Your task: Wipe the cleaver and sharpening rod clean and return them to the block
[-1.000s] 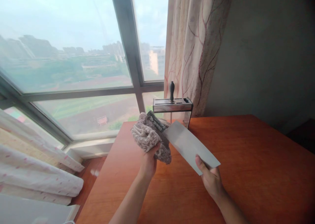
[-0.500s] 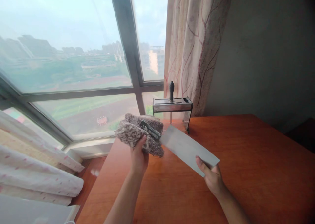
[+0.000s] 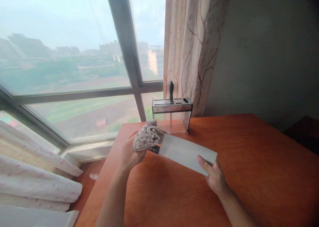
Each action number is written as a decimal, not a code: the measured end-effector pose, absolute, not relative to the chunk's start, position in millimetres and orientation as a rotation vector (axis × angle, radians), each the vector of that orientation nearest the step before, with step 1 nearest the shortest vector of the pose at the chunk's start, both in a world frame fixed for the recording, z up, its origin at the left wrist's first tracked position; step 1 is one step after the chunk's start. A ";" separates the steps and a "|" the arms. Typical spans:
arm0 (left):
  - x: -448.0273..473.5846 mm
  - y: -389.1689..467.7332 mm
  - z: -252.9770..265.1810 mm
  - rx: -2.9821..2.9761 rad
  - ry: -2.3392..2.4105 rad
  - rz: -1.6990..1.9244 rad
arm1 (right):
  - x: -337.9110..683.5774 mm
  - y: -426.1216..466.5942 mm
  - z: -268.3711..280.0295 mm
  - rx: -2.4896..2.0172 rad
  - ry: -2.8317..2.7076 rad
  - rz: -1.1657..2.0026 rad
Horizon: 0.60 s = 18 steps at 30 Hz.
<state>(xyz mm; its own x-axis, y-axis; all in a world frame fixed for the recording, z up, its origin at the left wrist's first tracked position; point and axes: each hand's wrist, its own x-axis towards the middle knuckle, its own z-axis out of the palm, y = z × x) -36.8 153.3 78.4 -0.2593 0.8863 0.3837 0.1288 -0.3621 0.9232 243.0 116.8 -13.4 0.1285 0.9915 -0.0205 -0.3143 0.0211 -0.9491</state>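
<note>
A cleaver [image 3: 187, 153] with a broad grey blade is held above the table, its dark handle pointing left. My right hand [image 3: 213, 174] pinches the far end of the blade, thumb flat on the upper face. Bunched in my left hand [image 3: 132, 152] is a mottled grey-brown cloth [image 3: 147, 137], closed around the cleaver's handle. Most of the handle is hidden under the cloth; only a short dark piece shows beside the blade. The fingers of my left hand are partly covered by the cloth.
A knife block [image 3: 172, 104] with clear sides stands at the table's back edge, a dark-handled tool [image 3: 171, 91] upright in it. The wooden table [image 3: 236, 147] meets a window on the left. Curtains [image 3: 191, 47] hang behind the block.
My left hand has folded the cloth over the cleaver's handle, which lay exposed on it before. The blade has turned a little flatter, still in my right hand.
</note>
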 end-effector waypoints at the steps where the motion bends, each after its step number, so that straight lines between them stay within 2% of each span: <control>1: -37.8 154.5 78.3 1.620 1.285 1.584 | 242.5 116.3 -13.0 -1.019 -0.879 1.259; 4: -41.8 158.0 72.5 2.127 1.350 1.311 | 240.7 115.2 -11.4 -1.035 -0.873 1.233; 9: -29.0 154.7 64.0 2.330 1.466 1.170 | 237.7 115.1 -8.3 -1.087 -0.928 1.211; 18: 9.2 142.3 63.6 1.580 1.308 1.538 | 230.1 109.5 -13.5 -1.181 -0.951 1.080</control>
<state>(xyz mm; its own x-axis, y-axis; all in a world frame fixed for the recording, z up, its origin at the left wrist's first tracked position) 9.2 142.3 63.6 -0.1396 0.9054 0.4009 0.2503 -0.3594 0.8990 230.1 109.5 -13.5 0.2307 0.9729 0.0158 -0.1391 0.0490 -0.9891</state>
